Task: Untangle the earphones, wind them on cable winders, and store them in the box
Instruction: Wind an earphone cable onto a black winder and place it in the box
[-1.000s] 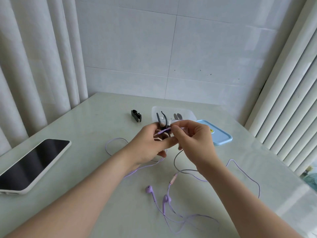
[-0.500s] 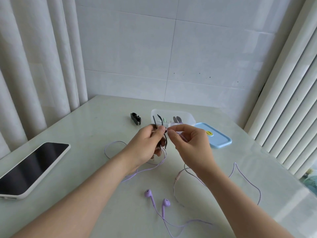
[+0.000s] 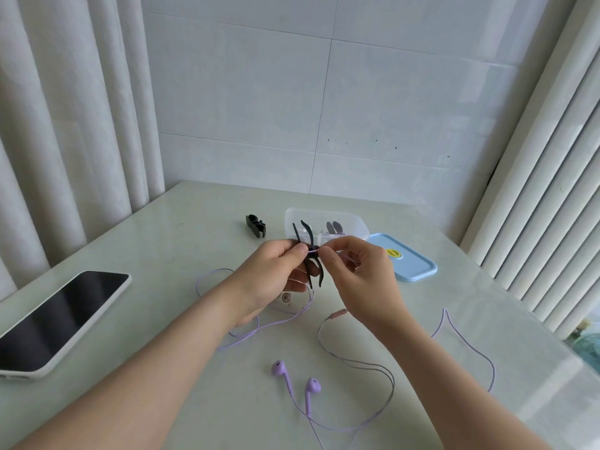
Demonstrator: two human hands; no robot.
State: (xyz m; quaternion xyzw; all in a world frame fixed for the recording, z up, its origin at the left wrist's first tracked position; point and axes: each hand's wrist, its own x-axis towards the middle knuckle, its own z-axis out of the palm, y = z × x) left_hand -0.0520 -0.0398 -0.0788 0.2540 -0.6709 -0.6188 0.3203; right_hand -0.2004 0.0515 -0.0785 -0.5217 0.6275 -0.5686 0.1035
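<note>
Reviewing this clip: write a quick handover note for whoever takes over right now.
Left hand grips the black pronged cable winder; right hand pinches the cable of the purple wired earphones at the winder's middle. Earbuds and most cable lie loose on the pale table. Clear plastic box open, blue lid beside it; second black winder left of the box. Done: cable looks untangled, winding just begun. Left: wind, store in box.

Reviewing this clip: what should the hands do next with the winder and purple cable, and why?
Probably carry the right hand around the black winder for a turn of purple cable. The left hand pinches the winder, the right pinches cable at its middle, and most of the cable, with both earbuds, lies loose on the table.
</note>
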